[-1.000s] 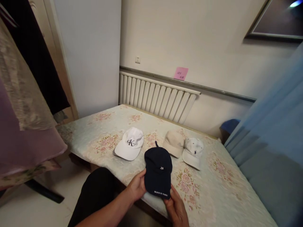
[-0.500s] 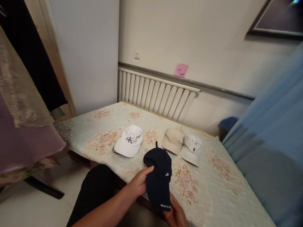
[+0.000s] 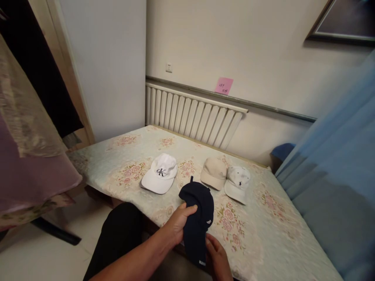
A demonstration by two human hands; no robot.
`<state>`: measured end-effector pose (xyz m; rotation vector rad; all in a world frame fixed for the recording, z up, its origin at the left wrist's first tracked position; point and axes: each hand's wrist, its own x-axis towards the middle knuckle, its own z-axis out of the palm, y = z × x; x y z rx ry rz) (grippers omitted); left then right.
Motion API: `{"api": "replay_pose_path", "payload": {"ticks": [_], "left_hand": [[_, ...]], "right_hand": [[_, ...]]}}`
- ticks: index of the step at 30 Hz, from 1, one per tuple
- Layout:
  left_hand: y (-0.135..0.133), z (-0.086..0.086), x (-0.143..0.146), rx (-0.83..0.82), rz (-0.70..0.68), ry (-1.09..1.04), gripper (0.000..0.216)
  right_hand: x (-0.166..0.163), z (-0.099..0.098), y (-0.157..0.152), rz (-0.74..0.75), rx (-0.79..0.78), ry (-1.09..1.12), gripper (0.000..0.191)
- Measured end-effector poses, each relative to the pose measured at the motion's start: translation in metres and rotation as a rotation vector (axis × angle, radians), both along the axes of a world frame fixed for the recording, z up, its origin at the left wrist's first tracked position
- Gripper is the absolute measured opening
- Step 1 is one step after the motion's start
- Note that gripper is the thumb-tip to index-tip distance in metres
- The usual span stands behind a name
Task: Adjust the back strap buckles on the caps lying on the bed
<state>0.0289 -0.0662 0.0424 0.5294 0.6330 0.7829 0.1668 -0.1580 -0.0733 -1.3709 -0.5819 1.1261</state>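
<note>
A dark navy baseball cap (image 3: 199, 207) is held over the near edge of the bed, its brim pointing down toward me. My left hand (image 3: 182, 222) grips its left side, thumb on top and the other fingers hidden beneath. At the brim's right edge, my right hand (image 3: 216, 253) has its fingers closed on the cap. Small white lettering shows near the brim's tip. Beyond lie a white cap (image 3: 159, 180) with black letters, a beige cap (image 3: 213, 171) and a pale patterned cap (image 3: 236, 183), the last two side by side.
The bed (image 3: 272, 238) has a floral cover and meets a white radiator (image 3: 187, 111) along the wall. Blue curtain (image 3: 336, 164) hangs at the right. Clothes (image 3: 32, 128) hang at the left. My knee (image 3: 123, 222) is beside the bed's front edge.
The navy cap has tilted, with its brim now seen more edge-on. My left thumb lies further over the crown, and my right hand has moved up along the brim's right edge.
</note>
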Motion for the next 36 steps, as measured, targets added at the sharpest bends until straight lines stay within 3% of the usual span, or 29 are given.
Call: {"api": "replay_pose_path", "payload": {"ticks": [3, 5, 9, 11, 14, 19, 27, 32, 36], "left_hand": [[-0.004, 0.005, 0.000, 0.027, -0.007, 0.019, 0.029], [-0.008, 0.007, 0.001, 0.059, -0.020, 0.005, 0.032], [-0.015, 0.009, 0.002, 0.115, -0.042, 0.029, 0.032], [-0.018, 0.009, 0.002, 0.144, -0.055, 0.033, 0.028], [-0.021, 0.013, 0.000, 0.172, -0.089, 0.001, 0.027], [-0.023, 0.019, -0.003, 0.139, -0.111, 0.033, 0.032], [-0.020, 0.018, 0.001, 0.106, -0.066, -0.051, 0.030], [-0.014, 0.022, 0.004, 0.052, 0.033, -0.131, 0.033], [-0.013, 0.025, 0.008, 0.059, 0.029, -0.228, 0.035]], "right_hand": [[0.001, 0.018, -0.002, -0.290, 0.027, -0.440, 0.044], [-0.006, 0.038, -0.006, -0.371, 0.171, -0.755, 0.043], [-0.029, 0.072, -0.009, -0.173, 0.523, -1.187, 0.040], [-0.036, 0.079, -0.006, -0.084, 0.578, -1.307, 0.043], [-0.036, 0.077, -0.001, -0.054, 0.514, -1.356, 0.046], [-0.024, 0.071, 0.000, -0.179, 0.371, -1.264, 0.046], [-0.039, 0.078, -0.008, -0.111, 0.466, -1.323, 0.051], [-0.051, 0.076, -0.011, -0.074, 0.520, -1.410, 0.059], [-0.060, 0.071, -0.010, -0.121, 0.537, -1.457, 0.059]]}}
